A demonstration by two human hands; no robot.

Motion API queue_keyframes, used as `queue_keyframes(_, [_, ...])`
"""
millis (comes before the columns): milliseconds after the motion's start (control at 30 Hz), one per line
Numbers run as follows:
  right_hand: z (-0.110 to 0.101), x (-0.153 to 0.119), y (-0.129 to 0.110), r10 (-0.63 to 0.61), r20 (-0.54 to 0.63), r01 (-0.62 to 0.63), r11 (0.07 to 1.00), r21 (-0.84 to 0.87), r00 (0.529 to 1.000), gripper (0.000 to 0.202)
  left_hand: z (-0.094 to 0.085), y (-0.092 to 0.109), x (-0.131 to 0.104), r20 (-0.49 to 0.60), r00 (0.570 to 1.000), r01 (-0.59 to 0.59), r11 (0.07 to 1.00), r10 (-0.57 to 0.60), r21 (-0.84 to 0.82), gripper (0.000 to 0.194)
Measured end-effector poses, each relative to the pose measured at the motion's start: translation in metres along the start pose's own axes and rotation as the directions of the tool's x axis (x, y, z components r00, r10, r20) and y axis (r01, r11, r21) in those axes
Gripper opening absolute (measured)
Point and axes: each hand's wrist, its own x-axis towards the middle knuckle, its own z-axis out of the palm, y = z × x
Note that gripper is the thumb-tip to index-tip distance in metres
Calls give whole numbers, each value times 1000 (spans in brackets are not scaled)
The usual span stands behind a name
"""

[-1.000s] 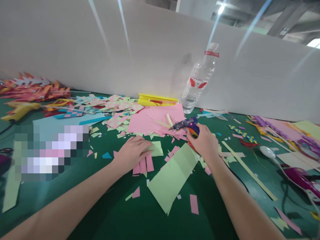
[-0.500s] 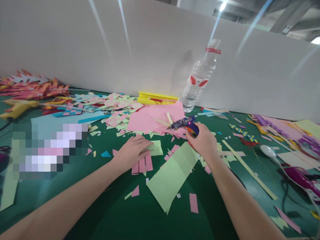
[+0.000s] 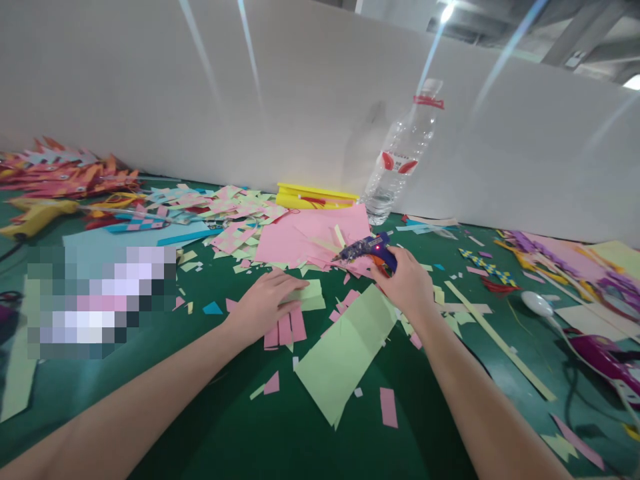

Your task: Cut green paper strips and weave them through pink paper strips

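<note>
In the head view my right hand [image 3: 407,280] is wrapped round the handle of a dark blue hot glue gun [image 3: 363,249], whose nozzle points left and whose small red light is lit. My left hand [image 3: 265,300] is closed, with a small folded piece of light green paper [image 3: 313,295] between its thumb and fingers. Just below that hand lie several pink paper strips [image 3: 284,330]. A larger light green paper sheet [image 3: 345,360] with fold lines lies between my forearms, its upper end close to my right hand.
A pink sheet [image 3: 310,233] and a heap of paper scraps [image 3: 240,207] lie at the back. A plastic bottle [image 3: 397,160] leans against the white partition [image 3: 200,87]. A yellow glue gun [image 3: 40,217] is at left; a magenta tool [image 3: 600,357] with a cord lies at right.
Almost nothing differs. Both hands keep their places, and the view has shifted very slightly.
</note>
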Motion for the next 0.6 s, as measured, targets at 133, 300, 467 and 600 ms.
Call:
queue_keyframes(133, [0, 0, 0, 0, 3, 0, 1000, -5, 1000, 50, 0, 0, -1, 33, 999, 35, 997, -32, -74, 28])
queue_keyframes(300, [0, 0, -1, -3, 15, 3, 1000, -14, 1000, 52, 1, -2, 0, 51, 997, 65, 980, -57, -186, 31])
queue_keyframes(467, [0, -1, -1, -7, 8, 7, 1000, -19, 1000, 52, -1, 0, 0, 81, 992, 116, 970, -101, -215, 31])
queue_keyframes(600, [-1, -1, -4, -2, 17, 2, 1000, -17, 1000, 52, -3, 2, 1, 79, 988, 148, 968, -135, -203, 37])
